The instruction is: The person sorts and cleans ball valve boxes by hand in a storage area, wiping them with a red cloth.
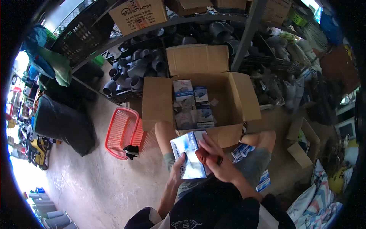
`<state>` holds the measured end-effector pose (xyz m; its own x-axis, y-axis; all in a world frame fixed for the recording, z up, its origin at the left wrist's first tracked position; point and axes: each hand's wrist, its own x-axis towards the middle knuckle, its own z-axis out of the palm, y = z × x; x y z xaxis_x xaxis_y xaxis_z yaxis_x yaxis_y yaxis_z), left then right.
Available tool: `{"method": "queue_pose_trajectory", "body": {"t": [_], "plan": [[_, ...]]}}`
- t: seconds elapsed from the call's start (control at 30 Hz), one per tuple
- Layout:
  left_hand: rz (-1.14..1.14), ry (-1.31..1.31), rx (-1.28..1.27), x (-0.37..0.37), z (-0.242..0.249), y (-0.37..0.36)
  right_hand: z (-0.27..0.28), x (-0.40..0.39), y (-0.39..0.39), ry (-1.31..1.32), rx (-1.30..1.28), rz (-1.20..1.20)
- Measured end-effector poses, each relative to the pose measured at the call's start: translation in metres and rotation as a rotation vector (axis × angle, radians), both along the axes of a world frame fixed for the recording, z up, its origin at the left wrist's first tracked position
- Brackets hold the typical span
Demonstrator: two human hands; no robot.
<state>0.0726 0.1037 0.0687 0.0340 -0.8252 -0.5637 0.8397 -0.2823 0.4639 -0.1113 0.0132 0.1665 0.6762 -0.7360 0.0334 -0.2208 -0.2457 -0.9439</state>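
Observation:
A white and blue product box (pixel 188 154) is held above the lap, tilted. My left hand (pixel 178 168) grips its left side, with the thumb on the front face. My right hand (pixel 219 164) is at the box's right side, its fingers wrapped round a dark red object (pixel 206 155) with a black end, which I cannot identify. Just beyond stands an open cardboard carton (pixel 207 135) with small blue and white boxes (pixel 183 89) and clear plastic bags (pixel 185 119) in its left half.
A red plastic basket (pixel 110 133) stands left of the carton. Behind are shelves with grey pipe fittings (pixel 137 70). Blue and white packets (pixel 263 181) lie by the right leg. A smaller open carton (pixel 301 154) and a striped sack (pixel 316 198) are at the right.

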Motion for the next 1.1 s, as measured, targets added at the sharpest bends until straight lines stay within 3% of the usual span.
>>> {"method": "queue_pose_trajectory", "body": {"t": [0.07, 0.17, 0.3, 0.33, 0.43, 0.5, 0.57, 0.73, 0.83, 0.93, 1.1], "plan": [[0.018, -0.025, 0.006, -0.004, 0.006, 0.003, -0.004, 0.008, -0.009, -0.160, 0.105, -0.056], [0.089, -0.021, -0.026, -0.005, 0.005, 0.008, -0.001, 0.023, -0.015, -0.188, 0.185, -0.206], [0.141, -0.048, -0.174, -0.012, 0.029, 0.018, 0.001, 0.025, -0.041, -0.557, 0.335, -0.409], [0.159, 0.043, -0.188, -0.013, 0.022, 0.023, 0.007, 0.018, -0.046, -0.420, 0.264, -0.416], [0.200, 0.145, -0.198, -0.019, 0.012, 0.028, 0.030, 0.007, -0.051, 0.054, -0.309, -0.299], [0.253, -0.026, -0.096, -0.035, 0.040, 0.015, 0.026, 0.012, -0.041, 0.019, -0.282, -0.133], [0.256, -0.037, -0.108, -0.043, 0.054, 0.006, 0.029, 0.019, -0.025, -0.035, -0.350, 0.027], [0.356, 0.135, -0.090, -0.048, 0.064, -0.010, 0.027, -0.023, -0.021, 0.095, -0.226, 0.361], [0.296, 0.099, -0.051, -0.045, 0.056, -0.010, 0.015, -0.034, -0.026, 0.075, -0.201, 0.383], [0.177, -0.112, 0.050, -0.052, 0.069, -0.009, 0.013, -0.023, -0.051, -0.111, -0.103, 0.242], [0.170, -0.028, 0.058, -0.051, 0.076, -0.015, 0.012, 0.002, -0.082, -0.314, 0.029, -0.001]]}}
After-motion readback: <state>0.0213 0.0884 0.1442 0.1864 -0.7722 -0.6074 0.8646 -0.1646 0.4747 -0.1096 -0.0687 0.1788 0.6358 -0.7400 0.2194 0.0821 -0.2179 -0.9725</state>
